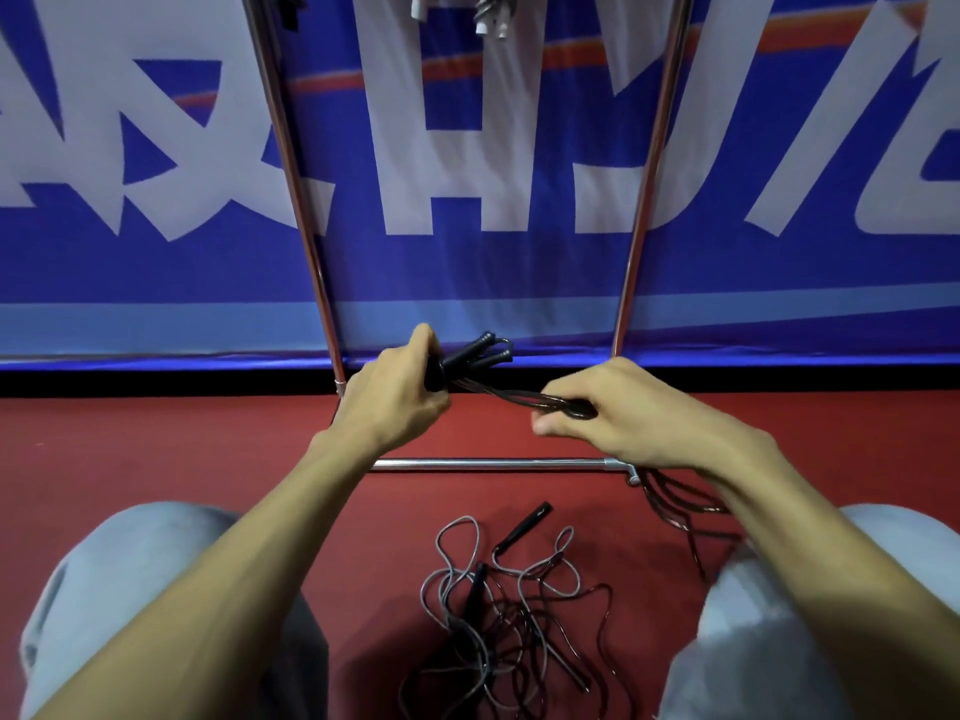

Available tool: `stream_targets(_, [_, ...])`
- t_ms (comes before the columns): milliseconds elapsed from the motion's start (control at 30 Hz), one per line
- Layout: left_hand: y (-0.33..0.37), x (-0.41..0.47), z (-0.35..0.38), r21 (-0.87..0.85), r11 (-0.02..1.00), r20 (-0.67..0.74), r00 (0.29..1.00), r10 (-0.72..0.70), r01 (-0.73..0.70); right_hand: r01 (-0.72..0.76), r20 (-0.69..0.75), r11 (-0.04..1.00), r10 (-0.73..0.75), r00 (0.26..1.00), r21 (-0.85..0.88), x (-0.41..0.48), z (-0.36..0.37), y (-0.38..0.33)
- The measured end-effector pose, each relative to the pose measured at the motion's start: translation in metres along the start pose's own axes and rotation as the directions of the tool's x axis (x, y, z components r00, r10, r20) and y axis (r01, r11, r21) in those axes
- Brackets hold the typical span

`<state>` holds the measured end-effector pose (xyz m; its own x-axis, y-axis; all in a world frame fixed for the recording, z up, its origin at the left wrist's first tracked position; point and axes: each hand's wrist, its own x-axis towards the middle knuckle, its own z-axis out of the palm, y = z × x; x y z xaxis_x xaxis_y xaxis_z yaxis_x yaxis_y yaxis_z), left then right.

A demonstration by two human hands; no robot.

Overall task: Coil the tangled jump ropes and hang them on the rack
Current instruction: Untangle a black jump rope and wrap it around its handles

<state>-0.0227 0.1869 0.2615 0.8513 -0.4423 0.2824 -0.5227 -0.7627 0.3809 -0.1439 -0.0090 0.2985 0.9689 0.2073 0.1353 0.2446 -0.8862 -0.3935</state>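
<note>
Red floor [156, 433], with a blue banner [519, 283] hanging down to its far edge. The chrome rack [291, 174] stands in front of the banner, its base bar [488, 464] on the floor between the hands and the knees [130, 589].

Progress:
- Hung ropes [491, 13] show at the top edge on the rack: white handle ends, plus something dark further left. They're cropped, so I can't count them. At least part of the job looks done.
- One rope [509, 394] is in hand above the floor's far edge. The left hand [395, 397] grips the two black handles [467, 356] together. The right hand [623, 413] is closed on a bunch of cord loops, pulled taut from the handles. More cord trails under the right wrist down to the floor on the right. My read: mid-coil, not ready to hang.
- A tangle [509, 615] of grey and black cord lies on the floor between the knees, with black handles in it, one lying free at its far side. It looks like more than one rope, but I can't separate them. None of it is coiled.

Left to do: finish this coil, hang it, then work through the tangle.

Writing: the banner has huge white glyphs on blue with an orange stripe. They're cropped, and I can't read a word from them. The free handle on the floor may carry a mark, too small to tell. No brand is readable anywhere.
</note>
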Motion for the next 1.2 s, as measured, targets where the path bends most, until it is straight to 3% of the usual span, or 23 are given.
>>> stream_targets(67, [0.010, -0.005, 0.004, 0.021, 0.995, 0.049, 0.994, 0.096, -0.097, 0.172, -0.239, 0.984, -0.178, 0.954, -0.048, 0.001, 0.006, -0.009])
stream_targets(167, [0.027, -0.015, 0.014, -0.055, 0.968, 0.167, 0.953, 0.252, -0.246, 0.221, -0.525, 0.968, -0.249, 0.813, -0.117, 0.005, 0.010, -0.008])
stream_targets(300, [0.042, -0.024, 0.015, -0.085, 0.933, 0.228, 0.904, 0.361, -0.351, 0.096, -0.686, 0.986, -0.165, 0.708, -0.138, 0.007, 0.011, 0.016])
stream_targets(433, [0.049, -0.028, 0.010, -0.114, 0.906, 0.151, 0.895, 0.421, -0.407, 0.004, -0.779, 1.000, 0.007, 0.627, 0.012, 0.011, 0.019, 0.024])
stream_targets(567, [0.041, -0.028, -0.001, -0.245, 0.863, 0.179, 0.855, 0.488, -0.441, -0.023, -0.697, 0.986, 0.135, 0.705, 0.168, 0.015, 0.019, 0.031])
stream_targets(667, [0.045, -0.035, -0.010, -0.451, 0.830, 0.232, 0.855, 0.464, -0.328, 0.008, -0.601, 0.958, 0.173, 0.780, 0.286, 0.017, 0.027, 0.033])
stream_targets(767, [0.047, -0.036, -0.017, -0.680, 0.723, 0.238, 0.898, 0.370, -0.118, 0.002, -0.553, 0.921, 0.232, 0.800, 0.390, 0.021, 0.037, 0.031])
stream_targets(900, [0.048, -0.028, -0.019, -0.835, 0.540, 0.206, 0.969, 0.133, 0.103, -0.056, -0.517, 0.918, 0.271, 0.812, 0.393, 0.023, 0.038, 0.029])
stream_targets(1033, [0.046, -0.021, -0.014, -0.892, 0.414, 0.209, 0.978, 0.027, 0.179, -0.132, -0.321, 0.875, 0.306, 0.896, 0.466, 0.021, 0.041, 0.019])
stream_targets(1100, [0.042, -0.018, -0.013, -0.885, 0.438, 0.198, 0.979, 0.054, 0.155, -0.150, -0.188, 0.845, 0.281, 0.941, 0.513, 0.018, 0.040, 0.014])
stream_targets(1200, [0.032, -0.013, -0.010, -0.802, 0.593, 0.148, 0.985, 0.092, 0.065, -0.199, 0.007, 0.753, 0.250, 0.968, 0.628, 0.012, 0.033, 0.012])
